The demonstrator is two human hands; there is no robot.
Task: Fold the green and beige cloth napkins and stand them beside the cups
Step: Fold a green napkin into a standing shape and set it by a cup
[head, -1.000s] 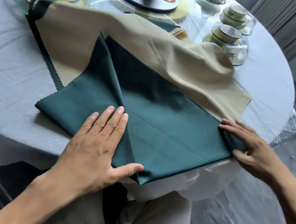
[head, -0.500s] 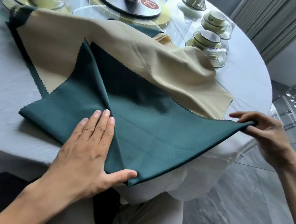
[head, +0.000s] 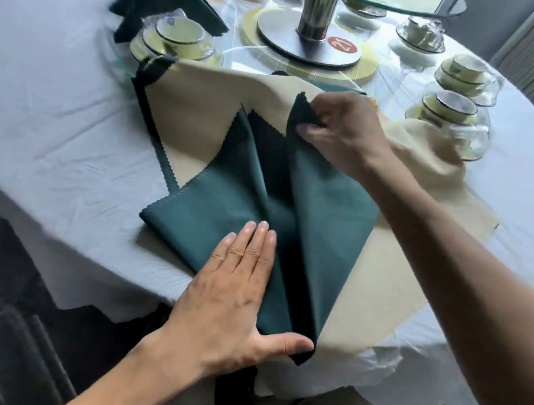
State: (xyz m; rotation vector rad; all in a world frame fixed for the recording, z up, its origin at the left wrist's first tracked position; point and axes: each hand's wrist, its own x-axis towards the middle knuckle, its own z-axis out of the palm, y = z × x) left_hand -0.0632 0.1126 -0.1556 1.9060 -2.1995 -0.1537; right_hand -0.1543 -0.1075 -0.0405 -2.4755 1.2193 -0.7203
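I have the green napkin (head: pixel 240 212) on top of the beige napkin (head: pixel 194 122) at the near edge of the tabletop (head: pixel 48 100), both still half-worked and nowhere near standing.

My left hand (head: pixel 232 287) lies flat on the green cloth's near left part, fingers (head: pixel 259 235) straight and pressed together, thumb out along the near edge toward the bottom point of the cloth. It acts as the anchor.

My right hand (head: pixel 338 130) is out over the far side, reaching across the beige cloth, and it pinches the lifted green corner between thumb and fingertips. The hand is a little blurred, so I cannot tell exactly how many fingers are in the pinch.

What the next move turns on, as I judge it: the raised flap runs from the pinned near point, just beside my left thumb, up and away to the pinched corner. Its long axis points away from me, along the centre crease between the hands. The resting left flap lies to the left of that line. So the held corner should come down near the far tip of the left flap for the two halves to match.

The right hand is the only one on the free corner. The nearest cups (head: pixel 175 39) sit beyond the napkins at left, touching the beige cloth's far edge.
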